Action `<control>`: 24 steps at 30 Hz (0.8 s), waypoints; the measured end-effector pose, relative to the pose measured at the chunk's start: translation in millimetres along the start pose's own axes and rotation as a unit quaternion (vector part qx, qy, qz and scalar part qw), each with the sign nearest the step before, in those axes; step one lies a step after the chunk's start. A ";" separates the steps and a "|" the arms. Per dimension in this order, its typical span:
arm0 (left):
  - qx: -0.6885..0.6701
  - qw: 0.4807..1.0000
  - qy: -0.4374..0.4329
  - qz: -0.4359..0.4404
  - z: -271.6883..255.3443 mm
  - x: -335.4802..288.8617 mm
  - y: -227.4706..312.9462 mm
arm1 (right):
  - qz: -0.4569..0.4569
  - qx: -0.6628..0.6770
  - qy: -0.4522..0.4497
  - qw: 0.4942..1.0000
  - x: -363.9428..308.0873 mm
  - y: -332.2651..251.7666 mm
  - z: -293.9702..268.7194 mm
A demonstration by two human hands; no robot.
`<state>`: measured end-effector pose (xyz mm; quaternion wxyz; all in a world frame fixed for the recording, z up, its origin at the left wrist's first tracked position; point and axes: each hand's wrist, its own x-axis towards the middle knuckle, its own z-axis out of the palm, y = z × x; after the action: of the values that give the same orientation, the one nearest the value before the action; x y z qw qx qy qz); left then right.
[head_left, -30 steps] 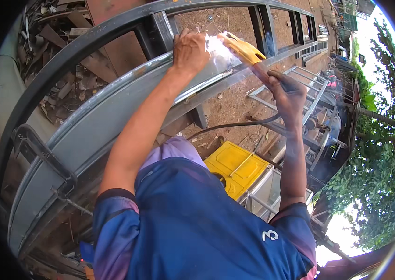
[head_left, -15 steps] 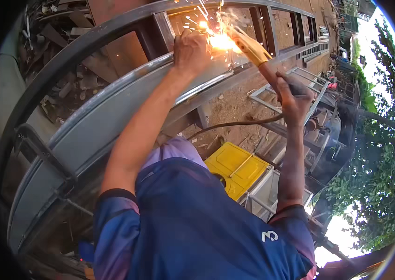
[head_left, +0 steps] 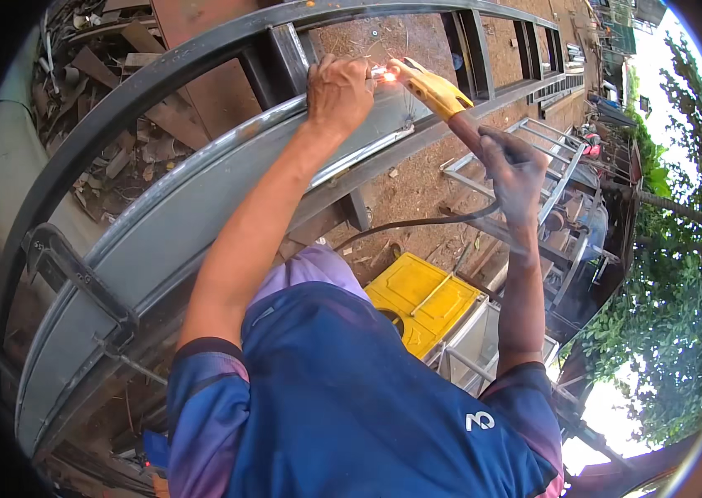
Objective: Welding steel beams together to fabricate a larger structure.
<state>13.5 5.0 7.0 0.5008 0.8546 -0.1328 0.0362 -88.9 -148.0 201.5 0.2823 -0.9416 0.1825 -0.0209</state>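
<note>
My right hand [head_left: 517,170] is wrapped around the brown handle of a welding electrode holder [head_left: 438,93], whose yellow jaws point up and left. A dark cable [head_left: 417,222] trails from its lower end. At the holder's tip, a small spot [head_left: 384,75] glows orange-red. Just left of that glow is my left hand [head_left: 339,93], fingers curled down at the upper edge of a long grey sheet-metal panel [head_left: 193,203]. What its fingertips grip is hidden. The panel lies along a dark curved steel frame [head_left: 102,112] with short crossbars.
A black clamp [head_left: 81,278] spans the frame and panel at left. Below my arms stands a yellow panelled box [head_left: 421,299]. Light metal frames [head_left: 546,153] stand on the dirt ground at right. Scrap metal [head_left: 147,137] lies beyond the frame at left.
The bright arc and flying sparks have died down to a small glow. My right hand and the electrode holder have shifted slightly left; my left hand stays nearly in place.
</note>
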 end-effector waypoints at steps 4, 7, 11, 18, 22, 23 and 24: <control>-0.012 0.999 -0.032 -0.009 -1.9 0.3 -1.1 | -0.014 0.004 -0.005 1.000 1.3 7.7 1.5; -0.003 0.999 -0.050 -0.015 -0.6 0.2 -3.2 | -0.043 -0.006 -0.007 0.999 2.0 10.0 3.5; 0.029 0.998 -0.056 -0.016 -0.3 0.2 -2.4 | -0.069 -0.005 0.003 0.998 0.7 13.9 5.8; 0.019 1.000 -0.020 0.005 -4.6 -1.1 1.3 | 0.056 0.082 0.060 0.993 -19.7 11.1 -16.6; -0.016 1.000 0.003 0.016 0.7 -0.2 -5.6 | 0.138 0.275 0.149 0.940 -45.9 23.6 -29.5; -0.015 1.000 0.005 0.016 0.2 -0.1 -5.0 | 0.118 0.393 0.147 0.900 -54.9 33.9 -30.7; -0.014 1.000 0.007 0.015 -0.6 0.0 -4.4 | 0.095 0.506 0.144 0.845 -63.4 43.6 -31.7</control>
<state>14.6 7.6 3.6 0.5129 0.8452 -0.1426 0.0474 -167.0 -175.8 208.6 0.6905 -0.6329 0.2739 -0.2183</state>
